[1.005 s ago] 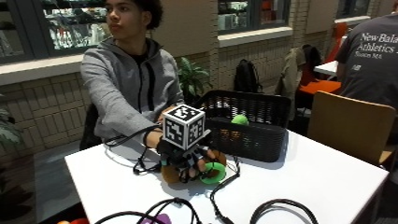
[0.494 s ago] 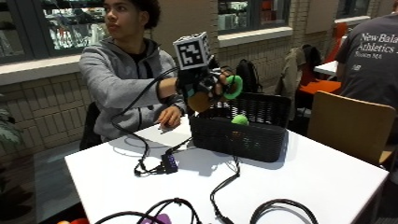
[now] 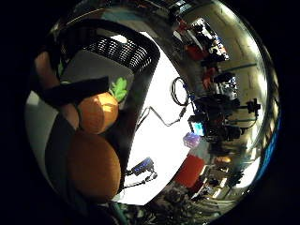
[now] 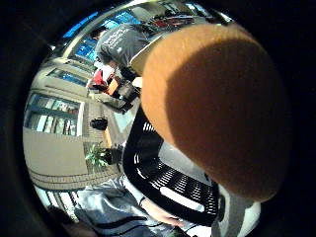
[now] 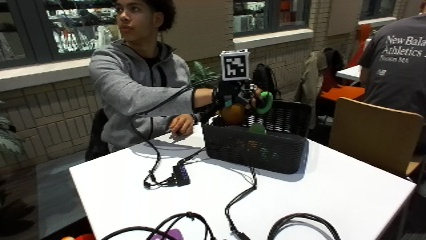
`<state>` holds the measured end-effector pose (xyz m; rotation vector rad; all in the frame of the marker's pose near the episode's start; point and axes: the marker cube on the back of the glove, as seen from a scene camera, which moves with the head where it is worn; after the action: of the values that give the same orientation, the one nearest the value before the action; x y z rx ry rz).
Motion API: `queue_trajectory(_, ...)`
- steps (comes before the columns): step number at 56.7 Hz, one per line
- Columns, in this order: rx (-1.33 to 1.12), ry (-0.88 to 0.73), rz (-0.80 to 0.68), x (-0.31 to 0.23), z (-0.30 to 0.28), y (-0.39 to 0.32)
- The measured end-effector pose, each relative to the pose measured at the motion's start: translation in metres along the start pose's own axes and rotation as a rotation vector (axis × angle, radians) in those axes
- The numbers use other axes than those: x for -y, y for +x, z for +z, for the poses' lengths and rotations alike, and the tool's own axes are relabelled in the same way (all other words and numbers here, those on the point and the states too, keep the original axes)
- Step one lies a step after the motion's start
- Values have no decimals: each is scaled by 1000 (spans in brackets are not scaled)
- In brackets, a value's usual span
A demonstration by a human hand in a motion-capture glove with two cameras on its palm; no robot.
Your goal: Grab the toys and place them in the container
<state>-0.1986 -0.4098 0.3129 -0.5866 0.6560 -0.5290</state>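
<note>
In the outside view my gloved right hand [image 5: 234, 96] grips an orange plush toy [image 5: 233, 114] with green leaves [image 5: 266, 102], just above the near-left end of the black mesh basket [image 5: 256, 147]. Another green toy [image 5: 258, 129] lies inside the basket. The little finger side palm view has the orange toy [image 3: 96, 115] and its green leaf [image 3: 119, 89] close to the palm, over the basket's rim [image 3: 138, 54]. That orange toy [image 4: 217, 108] fills much of the thumb side palm view, with the basket [image 4: 168, 175] beneath it.
The person's bare left hand [image 5: 181, 125] rests on the white table [image 5: 333, 190] behind the basket. Black cables [image 5: 239, 200] and a small hub [image 5: 180, 176] lie in front of it. A wooden chair [image 5: 373, 135] stands at the right. A purple item [image 5: 172, 235] shows at the front edge.
The hand took the orange toy off the table in front of the basket, raised it high, and has now come down with it to just over the basket.
</note>
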Motion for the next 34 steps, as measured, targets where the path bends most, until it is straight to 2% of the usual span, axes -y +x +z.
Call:
queue_trajectory(5, -74, -68, 25, -2, 5, 12)
queue_trajectory(11, -53, -167, 63, -8, 5, 17)
queue_trajectory(18, -28, -108, 19, -31, -3, 33)
queue_trajectory(23, -94, -91, 8, -60, -2, 75)
queue_trajectory(28, -52, -76, 252, -85, 0, 121)
queue_trajectory(34, 51, -55, 447, -119, 10, 186)
